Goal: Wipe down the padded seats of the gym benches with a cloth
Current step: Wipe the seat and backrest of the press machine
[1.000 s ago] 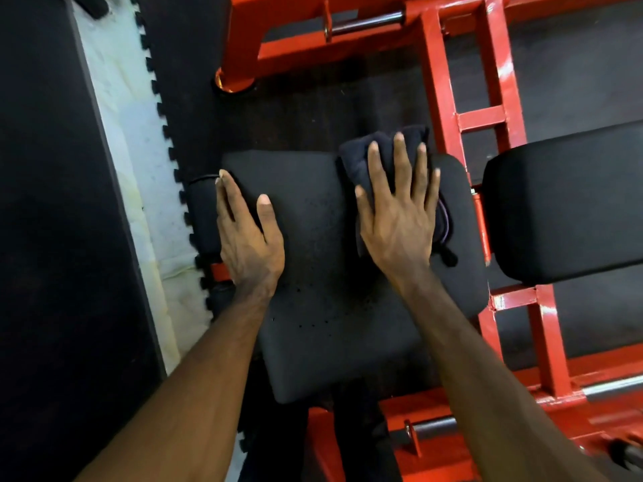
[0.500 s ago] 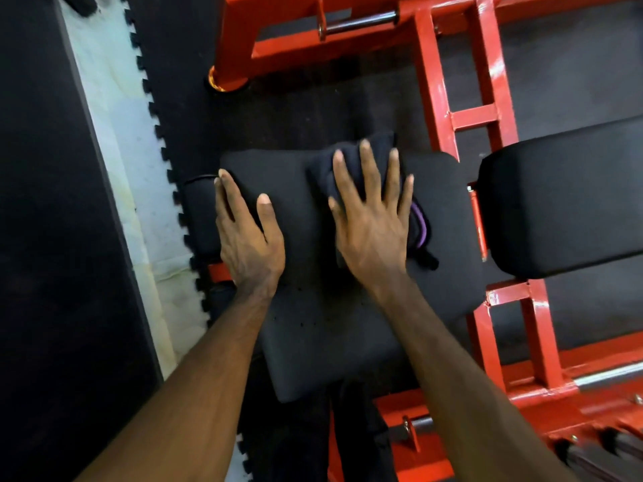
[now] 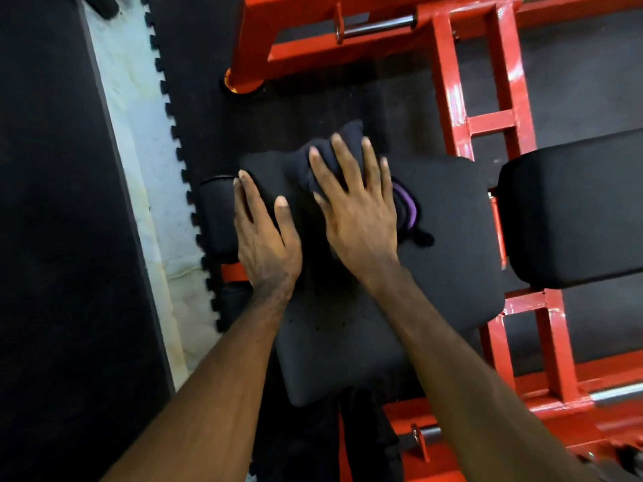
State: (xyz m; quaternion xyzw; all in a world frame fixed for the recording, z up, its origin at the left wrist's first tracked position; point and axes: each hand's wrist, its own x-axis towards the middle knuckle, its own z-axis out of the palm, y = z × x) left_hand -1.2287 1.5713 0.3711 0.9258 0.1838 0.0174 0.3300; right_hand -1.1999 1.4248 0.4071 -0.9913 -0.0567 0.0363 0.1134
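Observation:
A black padded seat (image 3: 445,273) of a red-framed gym bench fills the middle of the view. My right hand (image 3: 355,210) lies flat, fingers spread, pressing a dark cloth (image 3: 313,158) with a purple trim onto the far part of the seat. The cloth bunches out past my fingertips over the seat's far edge. My left hand (image 3: 264,238) rests flat on the seat's left edge, fingers apart, holding nothing, close beside the right hand. A second black pad (image 3: 574,210) sits to the right.
The red steel frame (image 3: 452,109) runs behind and to the right of the seat, with a chrome bar (image 3: 375,27) at the top. A black roller pad (image 3: 215,217) sits left of the seat. Black interlocking floor mats (image 3: 69,238) and a pale floor strip (image 3: 139,133) lie to the left.
My right hand has slid the cloth leftward across the seat, from near its right end toward the middle, closer to my left hand. My left hand has stayed put.

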